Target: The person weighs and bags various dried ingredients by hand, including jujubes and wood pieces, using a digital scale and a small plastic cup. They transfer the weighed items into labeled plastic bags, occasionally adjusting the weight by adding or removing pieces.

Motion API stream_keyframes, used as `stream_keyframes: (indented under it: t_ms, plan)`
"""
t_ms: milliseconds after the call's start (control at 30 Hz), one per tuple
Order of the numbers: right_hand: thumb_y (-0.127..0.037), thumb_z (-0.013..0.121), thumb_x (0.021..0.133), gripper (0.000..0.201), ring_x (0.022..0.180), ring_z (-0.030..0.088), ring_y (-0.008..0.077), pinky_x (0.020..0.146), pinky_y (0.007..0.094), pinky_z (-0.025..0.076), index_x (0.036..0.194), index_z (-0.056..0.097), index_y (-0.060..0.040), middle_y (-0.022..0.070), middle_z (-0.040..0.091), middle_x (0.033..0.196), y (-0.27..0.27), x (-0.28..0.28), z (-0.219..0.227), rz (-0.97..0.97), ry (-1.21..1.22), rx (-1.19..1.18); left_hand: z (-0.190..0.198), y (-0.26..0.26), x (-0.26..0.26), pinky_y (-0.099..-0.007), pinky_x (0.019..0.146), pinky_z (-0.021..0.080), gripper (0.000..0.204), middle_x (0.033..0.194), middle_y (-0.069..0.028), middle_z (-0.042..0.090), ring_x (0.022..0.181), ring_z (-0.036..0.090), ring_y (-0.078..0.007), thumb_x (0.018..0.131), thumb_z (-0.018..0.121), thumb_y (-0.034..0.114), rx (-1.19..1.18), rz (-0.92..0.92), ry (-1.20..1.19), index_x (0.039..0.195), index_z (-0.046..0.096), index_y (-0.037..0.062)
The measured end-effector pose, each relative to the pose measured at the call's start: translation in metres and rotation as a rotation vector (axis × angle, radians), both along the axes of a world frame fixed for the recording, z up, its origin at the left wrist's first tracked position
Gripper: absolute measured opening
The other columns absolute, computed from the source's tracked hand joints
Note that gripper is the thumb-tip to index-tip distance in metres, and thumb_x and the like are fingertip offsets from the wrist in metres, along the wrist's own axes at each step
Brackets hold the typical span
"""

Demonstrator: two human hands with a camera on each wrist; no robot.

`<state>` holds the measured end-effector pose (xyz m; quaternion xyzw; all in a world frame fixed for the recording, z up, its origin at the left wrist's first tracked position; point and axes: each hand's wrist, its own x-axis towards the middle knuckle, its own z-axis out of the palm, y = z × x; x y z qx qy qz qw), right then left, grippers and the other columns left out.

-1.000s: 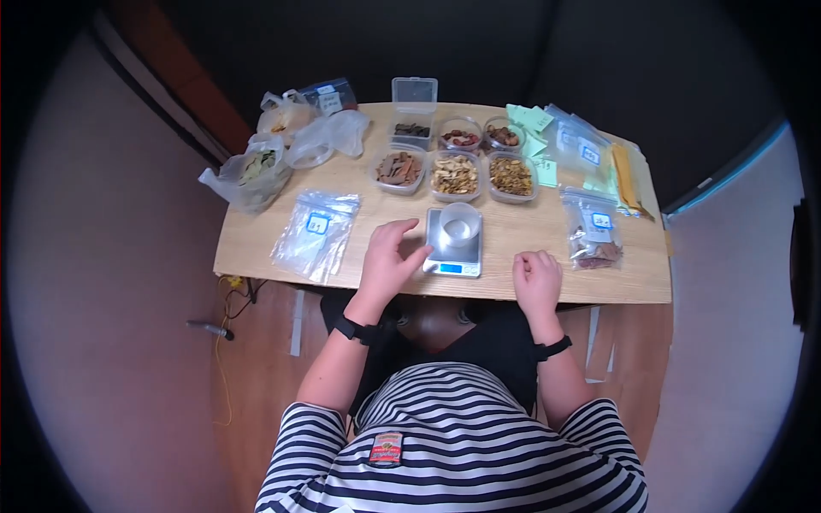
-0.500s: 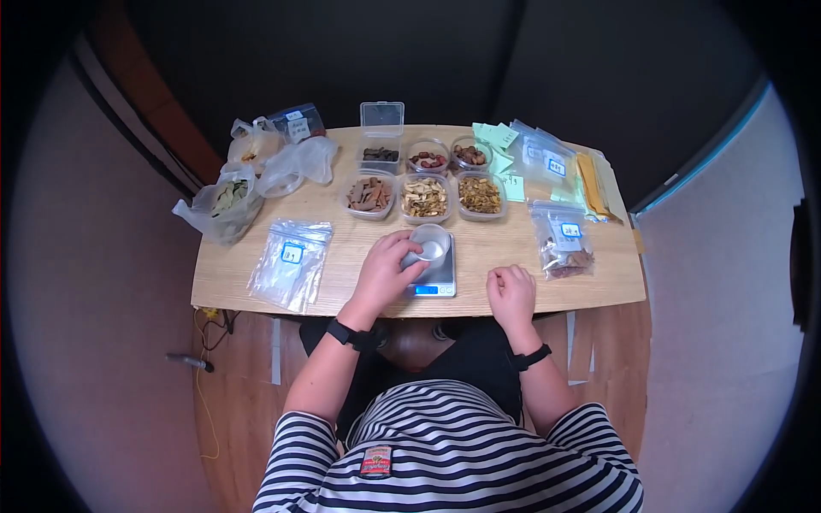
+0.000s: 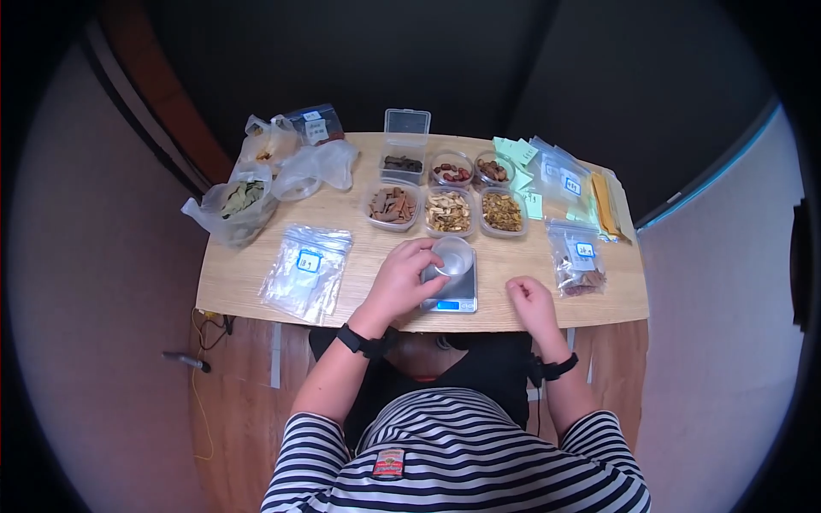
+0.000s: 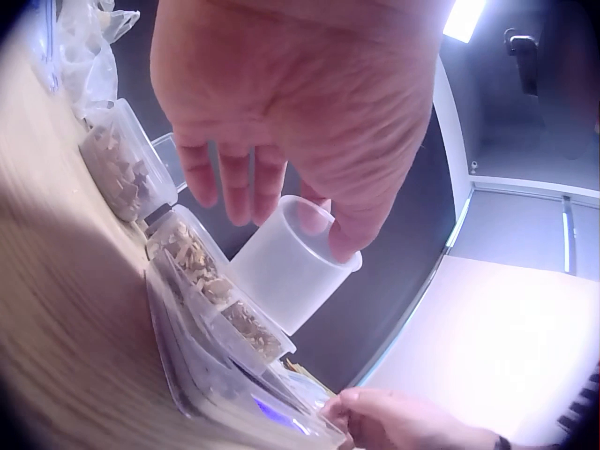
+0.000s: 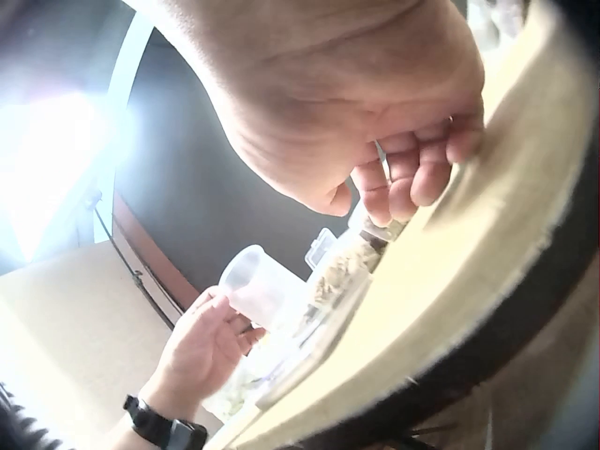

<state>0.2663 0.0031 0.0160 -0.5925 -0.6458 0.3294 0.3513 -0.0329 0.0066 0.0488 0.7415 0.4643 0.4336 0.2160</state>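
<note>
A translucent plastic cup [image 3: 453,256] is over the digital scale [image 3: 462,303], whose display is lit blue. The left hand [image 3: 404,279] pinches the cup's rim between thumb and fingers; in the left wrist view the empty-looking cup [image 4: 291,267] hangs from that hand [image 4: 300,103]. Whether its base touches the scale is hard to tell. To the right of the scale, the right hand [image 3: 534,306] rests at the table's front edge, fingers loosely curled and holding nothing, as the right wrist view of the hand [image 5: 356,112] also shows.
Behind the scale stand tubs of brown bark pieces [image 3: 392,206], pale slices [image 3: 449,210] and yellowish bits [image 3: 503,212], with more containers behind. Labelled bags [image 3: 306,272] [image 3: 578,261] lie on both sides. Plastic bags [image 3: 235,209] sit back left, green notes [image 3: 516,152] back right.
The left hand has moved right from beside the scale and taken hold of the cup's rim. The right hand stays near the table's front edge. The head view has shifted slightly.
</note>
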Motion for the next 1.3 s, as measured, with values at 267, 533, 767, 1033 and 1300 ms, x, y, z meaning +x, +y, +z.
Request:
stream_keyframes:
  t_ms: [267, 533, 767, 1033, 1300]
  plan:
    - [-0.025, 0.067, 0.096, 0.028, 0.075, 0.063, 0.0158, 0.071, 0.0301, 0.051, 0.108, 0.07, 0.0006, 0.0084, 0.07, 0.085, 0.08, -0.075, 0.122, 0.378, -0.156, 0.003, 0.004, 0.012, -0.011, -0.0421, 0.098, 0.047, 0.027, 0.125, -0.0149, 0.065, 0.114, 0.059, -0.034, 0.078, 0.079, 0.027, -0.043, -0.156, -0.025, 0.094, 0.069, 0.0073]
    - [-0.027, 0.068, 0.089, 0.035, 0.089, 0.071, 0.0303, 0.078, 0.0393, 0.055, 0.116, 0.069, -0.0046, 0.017, 0.073, 0.096, 0.155, -0.16, 0.144, 0.729, -0.53, 0.007, 0.005, 0.031, -0.02, -0.0419, 0.099, 0.046, 0.028, 0.123, -0.0144, 0.065, 0.114, 0.06, -0.0335, 0.077, 0.08, 0.025, -0.05, -0.28, -0.093, 0.094, 0.068, 0.0067]
    - [-0.024, 0.065, 0.088, 0.037, 0.095, 0.071, 0.0311, 0.086, 0.0411, 0.055, 0.121, 0.069, -0.0073, 0.0164, 0.074, 0.103, 0.215, -0.193, 0.144, 0.699, -0.698, -0.102, 0.01, 0.047, -0.025, -0.0413, 0.098, 0.047, 0.029, 0.122, -0.0143, 0.065, 0.113, 0.061, -0.0343, 0.076, 0.078, 0.026, -0.102, -0.361, -0.202, 0.095, 0.067, 0.0076]
    - [-0.024, 0.068, 0.086, 0.031, 0.096, 0.071, 0.0324, 0.084, 0.0414, 0.056, 0.112, 0.074, -0.0093, 0.0154, 0.074, 0.102, 0.266, -0.216, 0.122, 0.663, -0.838, 0.013, 0.001, 0.06, -0.031, -0.0389, 0.099, 0.047, 0.027, 0.125, -0.0123, 0.064, 0.116, 0.06, -0.0291, 0.077, 0.082, 0.017, -0.178, -0.34, -0.339, 0.096, 0.066, 0.0065]
    - [-0.033, 0.074, 0.083, 0.033, 0.098, 0.071, 0.0319, 0.083, 0.0438, 0.056, 0.108, 0.076, -0.0101, 0.013, 0.075, 0.101, 0.281, -0.257, 0.094, 0.721, -1.025, 0.138, -0.005, 0.061, -0.037, -0.0358, 0.1, 0.047, 0.026, 0.126, -0.0116, 0.063, 0.118, 0.06, -0.026, 0.077, 0.083, 0.012, -0.31, -0.353, -0.472, 0.096, 0.066, 0.0061]
